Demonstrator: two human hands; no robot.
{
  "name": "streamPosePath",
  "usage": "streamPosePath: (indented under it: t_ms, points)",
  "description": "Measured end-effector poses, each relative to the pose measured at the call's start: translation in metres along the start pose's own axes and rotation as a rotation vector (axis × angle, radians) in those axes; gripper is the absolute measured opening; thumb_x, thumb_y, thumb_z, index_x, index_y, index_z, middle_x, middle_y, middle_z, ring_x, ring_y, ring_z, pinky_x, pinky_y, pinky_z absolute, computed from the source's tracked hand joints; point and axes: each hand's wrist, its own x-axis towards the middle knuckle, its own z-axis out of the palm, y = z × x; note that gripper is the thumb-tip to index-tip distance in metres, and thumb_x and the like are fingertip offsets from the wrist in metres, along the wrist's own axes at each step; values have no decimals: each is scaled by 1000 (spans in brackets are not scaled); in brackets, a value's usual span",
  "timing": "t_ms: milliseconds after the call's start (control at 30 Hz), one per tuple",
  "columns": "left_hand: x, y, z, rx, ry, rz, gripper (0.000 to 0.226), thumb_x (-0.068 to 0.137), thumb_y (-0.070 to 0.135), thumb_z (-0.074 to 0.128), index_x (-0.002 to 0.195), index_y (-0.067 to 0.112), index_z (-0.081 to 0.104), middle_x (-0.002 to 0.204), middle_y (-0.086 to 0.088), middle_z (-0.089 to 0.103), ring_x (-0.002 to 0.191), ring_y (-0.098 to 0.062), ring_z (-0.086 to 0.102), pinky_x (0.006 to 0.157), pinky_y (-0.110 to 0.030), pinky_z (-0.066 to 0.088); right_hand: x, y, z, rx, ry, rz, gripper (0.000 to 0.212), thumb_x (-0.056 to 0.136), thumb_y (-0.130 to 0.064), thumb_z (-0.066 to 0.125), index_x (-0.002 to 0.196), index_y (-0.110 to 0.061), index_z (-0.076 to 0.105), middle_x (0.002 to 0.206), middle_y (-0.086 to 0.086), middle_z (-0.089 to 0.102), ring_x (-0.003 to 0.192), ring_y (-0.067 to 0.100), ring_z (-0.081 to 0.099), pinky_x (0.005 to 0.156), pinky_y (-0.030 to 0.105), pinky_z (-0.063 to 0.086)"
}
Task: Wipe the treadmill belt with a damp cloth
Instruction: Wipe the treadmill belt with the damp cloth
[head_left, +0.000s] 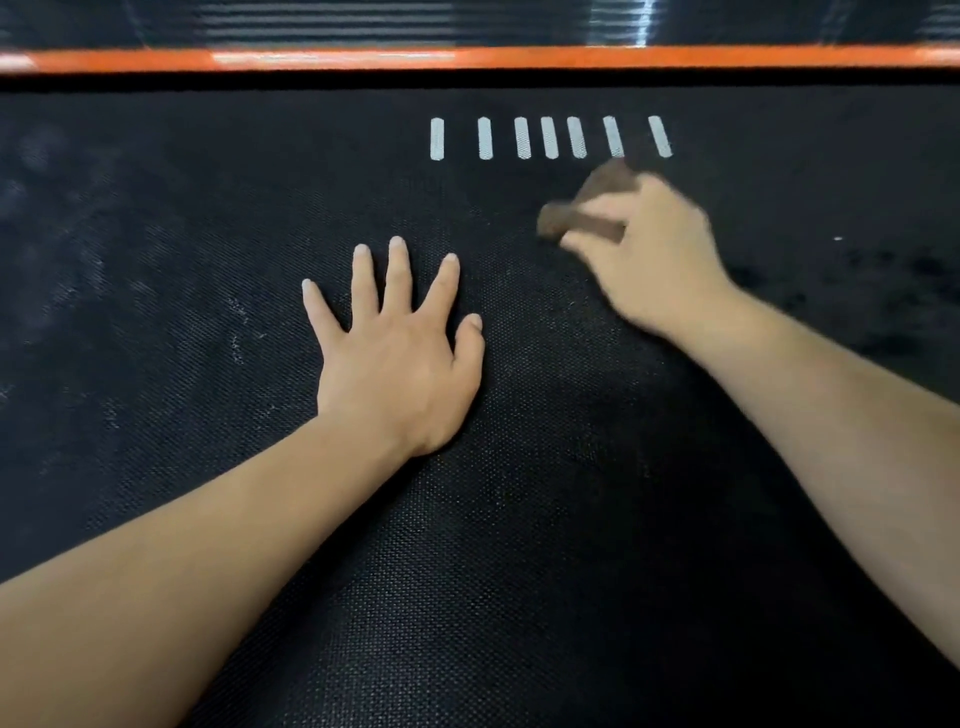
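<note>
The black textured treadmill belt fills nearly the whole view. My left hand lies flat on it near the middle, fingers spread and straight. To its right and farther away, my right hand grips a small brown cloth and holds it down on the belt, just below a row of several white dash marks. The right hand and the cloth are motion-blurred. Most of the cloth is hidden under the fingers.
An orange strip runs along the belt's far edge, with a dark ribbed side rail beyond it. The left part of the belt shows pale dusty smears. A white speck lies at the right.
</note>
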Motion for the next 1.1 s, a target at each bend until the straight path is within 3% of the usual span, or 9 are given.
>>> streamPosePath:
  t_ms: [67,133,167,267,333,533,700,900,1100]
  points:
    - [-1,1,-2,17,-22,-8,66,102,63,10,163,39,4,173,-7,-5,158,-32,-14,120,-69,-9,-32,-19,-3,116,-82,-164,31,90,-54,62,117,-42,71,108,4,60,102,30,56,94,48,43]
    - [0,4,-7,15,-64,-25,67,101,66,11,163,40,4,173,-7,-5,158,-32,-15,119,-70,-10,-22,-15,-10,34,-106,-259,28,93,-52,62,115,-40,72,107,6,61,102,31,57,94,49,43]
    - [4,6,-11,-9,-87,-39,67,101,67,13,163,41,7,173,-8,-4,158,-33,-14,119,-71,-10,-4,-7,-9,-31,-61,-247,29,93,-53,61,115,-39,73,110,8,62,104,33,57,96,50,43]
    - [23,16,-20,-116,-104,-102,64,102,68,17,161,44,17,171,-9,3,157,-36,-11,117,-73,-10,52,21,-10,-65,45,59,34,90,-57,57,110,-34,74,115,9,63,109,38,59,97,47,45]
    - [33,19,-19,-87,-111,-101,65,101,69,15,161,46,11,173,-7,-3,156,-38,-16,115,-74,-12,59,21,-7,-61,55,115,31,92,-54,58,110,-34,74,119,9,62,112,38,58,98,47,44]
    - [33,18,-3,18,-24,-72,69,99,69,7,162,42,-1,173,-8,-9,156,-41,-17,114,-76,-11,13,-3,-7,86,-130,-246,26,93,-47,66,115,-36,74,112,5,62,107,30,58,97,51,44]
    - [33,19,-2,10,-9,-63,69,99,69,7,162,42,-1,173,-8,-8,156,-41,-17,114,-76,-11,102,30,-2,-44,91,203,30,92,-52,61,106,-28,74,113,11,65,110,39,60,98,46,45]
    - [35,19,-2,9,10,-55,69,98,68,6,162,42,-1,173,-8,-7,156,-41,-17,114,-77,-10,85,4,17,43,-30,-109,27,92,-53,61,108,-35,73,108,5,60,101,29,55,96,47,44]
    - [34,20,-2,14,18,-58,69,99,68,6,162,41,0,173,-8,-7,156,-42,-17,114,-77,-9,147,19,19,-94,149,253,25,96,-46,58,95,-24,70,106,6,66,108,33,60,95,42,39]
